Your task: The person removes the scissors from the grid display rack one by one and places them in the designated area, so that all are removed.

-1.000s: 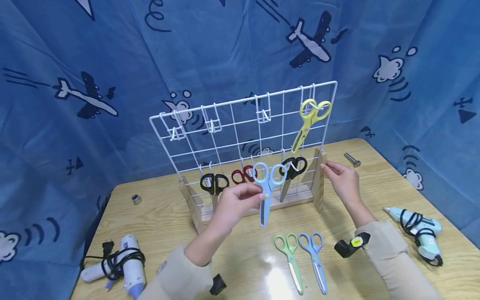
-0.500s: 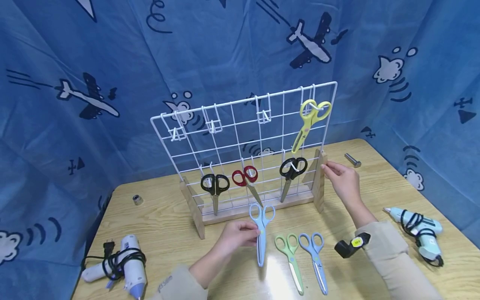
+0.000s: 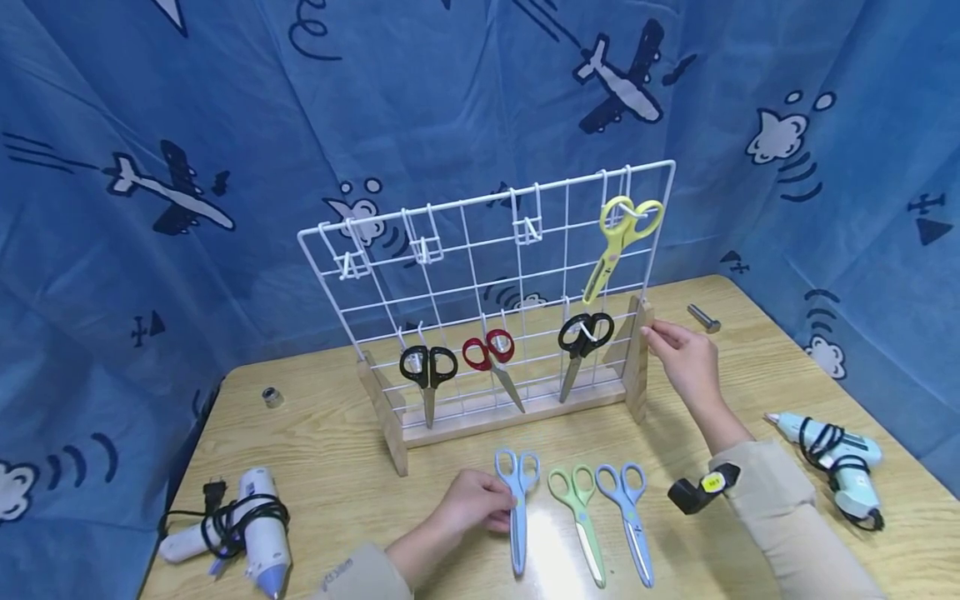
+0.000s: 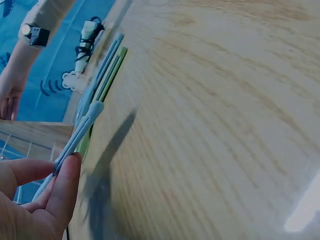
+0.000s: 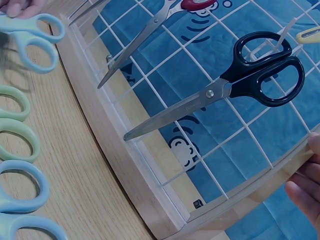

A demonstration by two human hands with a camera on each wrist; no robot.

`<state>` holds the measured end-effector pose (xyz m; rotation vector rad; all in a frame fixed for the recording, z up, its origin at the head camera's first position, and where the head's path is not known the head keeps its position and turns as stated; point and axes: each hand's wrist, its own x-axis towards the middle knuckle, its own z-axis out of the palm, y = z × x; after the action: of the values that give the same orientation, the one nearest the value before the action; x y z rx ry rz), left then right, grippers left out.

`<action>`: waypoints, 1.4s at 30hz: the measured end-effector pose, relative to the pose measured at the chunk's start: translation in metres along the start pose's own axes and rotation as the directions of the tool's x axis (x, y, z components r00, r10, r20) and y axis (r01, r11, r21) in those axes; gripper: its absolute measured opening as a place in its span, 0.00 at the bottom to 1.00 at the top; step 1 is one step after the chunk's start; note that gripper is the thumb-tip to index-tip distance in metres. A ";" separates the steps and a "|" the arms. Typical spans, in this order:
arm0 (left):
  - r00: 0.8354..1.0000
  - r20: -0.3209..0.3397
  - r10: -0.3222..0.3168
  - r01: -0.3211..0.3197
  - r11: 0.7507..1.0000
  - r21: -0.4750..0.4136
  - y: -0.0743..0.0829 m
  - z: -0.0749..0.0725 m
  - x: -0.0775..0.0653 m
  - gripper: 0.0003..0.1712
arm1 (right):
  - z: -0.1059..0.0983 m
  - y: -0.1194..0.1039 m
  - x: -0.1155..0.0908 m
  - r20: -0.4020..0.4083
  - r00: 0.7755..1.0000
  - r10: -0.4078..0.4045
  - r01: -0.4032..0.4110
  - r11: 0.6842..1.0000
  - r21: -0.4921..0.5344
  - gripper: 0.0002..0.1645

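My left hand (image 3: 478,502) pinches light blue scissors (image 3: 518,521) between thumb and fingers, close over the table. In the left wrist view these scissors (image 4: 82,130) are seen edge-on, above their shadow on the wood. To their right lie green scissors (image 3: 580,517) and a second pair of blue scissors (image 3: 627,515). My right hand (image 3: 686,360) holds the right wooden upright (image 3: 640,358) of a white wire rack (image 3: 487,267). On the rack hang yellow scissors (image 3: 617,246), red-handled scissors (image 3: 491,354) and two black-handled pairs, one at the left (image 3: 429,371), one at the right (image 3: 582,342).
Bare hooks (image 3: 423,247) hang on the rack's upper row. A white glue gun (image 3: 258,525) with a wound cord lies at the left, a mint one (image 3: 840,458) at the right. A bolt (image 3: 703,317) and a small metal socket (image 3: 272,397) lie on the table.
My left hand has brought the light blue scissors down from in front of the rack toward the table, left of the green pair. My right hand stays on the upright.
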<state>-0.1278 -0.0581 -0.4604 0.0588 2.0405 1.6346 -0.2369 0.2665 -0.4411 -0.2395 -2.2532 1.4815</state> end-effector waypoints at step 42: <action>0.997 0.050 -0.064 0.056 0.988 0.141 -0.009 0.014 0.004 0.03 | 0.023 0.106 0.045 -0.103 0.989 -0.105 0.093 0.989 -0.112 0.22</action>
<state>-0.1227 -0.0471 -0.4719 0.0896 2.0917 1.4377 -0.2966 0.3084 -0.5335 -0.2311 -2.2261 1.2690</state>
